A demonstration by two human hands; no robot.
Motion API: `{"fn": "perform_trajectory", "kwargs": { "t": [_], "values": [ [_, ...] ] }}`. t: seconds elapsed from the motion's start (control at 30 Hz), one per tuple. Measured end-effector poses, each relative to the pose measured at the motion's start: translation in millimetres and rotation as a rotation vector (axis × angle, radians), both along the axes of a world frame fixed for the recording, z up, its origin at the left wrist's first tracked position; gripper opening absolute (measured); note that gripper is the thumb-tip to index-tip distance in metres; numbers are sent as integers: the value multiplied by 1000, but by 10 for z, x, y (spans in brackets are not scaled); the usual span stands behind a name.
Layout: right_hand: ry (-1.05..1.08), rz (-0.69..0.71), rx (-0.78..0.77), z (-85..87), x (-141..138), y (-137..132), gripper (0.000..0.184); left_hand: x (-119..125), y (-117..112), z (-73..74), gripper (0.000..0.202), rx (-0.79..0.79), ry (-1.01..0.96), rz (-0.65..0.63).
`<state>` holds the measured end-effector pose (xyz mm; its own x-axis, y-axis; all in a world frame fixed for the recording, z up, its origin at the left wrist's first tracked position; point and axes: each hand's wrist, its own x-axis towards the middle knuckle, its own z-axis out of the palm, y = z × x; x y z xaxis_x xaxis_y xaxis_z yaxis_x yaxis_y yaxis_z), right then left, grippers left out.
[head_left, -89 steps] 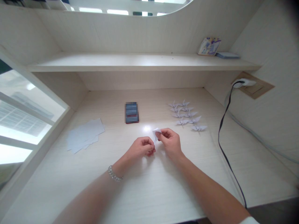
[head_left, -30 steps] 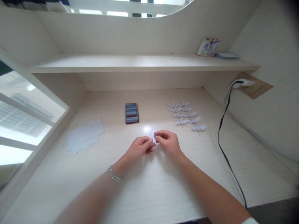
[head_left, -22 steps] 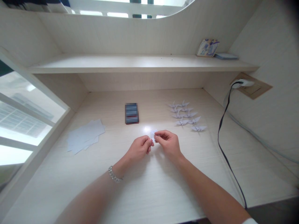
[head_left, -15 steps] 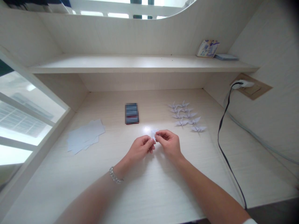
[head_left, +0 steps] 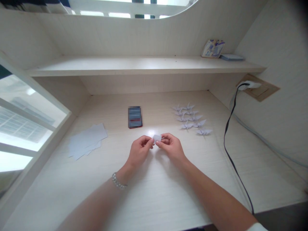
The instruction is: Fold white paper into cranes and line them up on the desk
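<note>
A small folded piece of white paper [head_left: 157, 138] is pinched between my two hands above the middle of the desk. My left hand [head_left: 141, 148] grips its left edge between thumb and fingers, and a silver chain bracelet circles that wrist. On the right edge, my right hand [head_left: 171, 146] holds it with the thumb in front and the fingers behind. Several white paper cranes [head_left: 187, 118] stand in rows to the right, beyond my right hand. Loose sheets of white paper [head_left: 88, 141] lie overlapping at the left.
A dark rectangular object [head_left: 135, 117], its face pixelated, lies behind my hands. A black cable [head_left: 226, 141] runs from a wall socket [head_left: 261, 88] down the desk's right side. The shelf [head_left: 134, 64] holds a printed packet [head_left: 213, 48] and a flat bluish item [head_left: 232, 57].
The folded paper has turned so that a flat white face now shows between my hands. My left hand has shifted slightly left and up; the thumbs are farther apart.
</note>
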<state>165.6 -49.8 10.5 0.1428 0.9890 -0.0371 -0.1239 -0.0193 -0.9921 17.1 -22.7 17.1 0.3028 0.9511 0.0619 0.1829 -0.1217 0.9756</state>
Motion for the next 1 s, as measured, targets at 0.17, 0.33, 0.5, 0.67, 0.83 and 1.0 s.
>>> {"fn": "perform_trajectory", "kwargs": {
  "t": [0.17, 0.33, 0.5, 0.67, 0.83, 1.0],
  "values": [
    [-174, 11, 62, 1, 37, 13, 23, -25, -38, 48, 23, 133, 180, -55],
    [-265, 33, 58, -3, 51, 15, 18, -12, -61, 60, 21, 172, 215, -42],
    [-291, 19, 61, 46, -2, -18, 20, -1, -70, 75, 18, 220, 201, -13],
    [-297, 73, 81, 74, 10, -23, 18, -19, -63, 104, 15, 264, 246, -12],
    [-448, 111, 110, 117, 54, -36, 14, -21, -61, 88, 15, 261, 276, -44],
    [-471, 73, 82, 127, 45, -46, 16, -24, -49, 53, 19, 225, 274, -68]
  ]
}}
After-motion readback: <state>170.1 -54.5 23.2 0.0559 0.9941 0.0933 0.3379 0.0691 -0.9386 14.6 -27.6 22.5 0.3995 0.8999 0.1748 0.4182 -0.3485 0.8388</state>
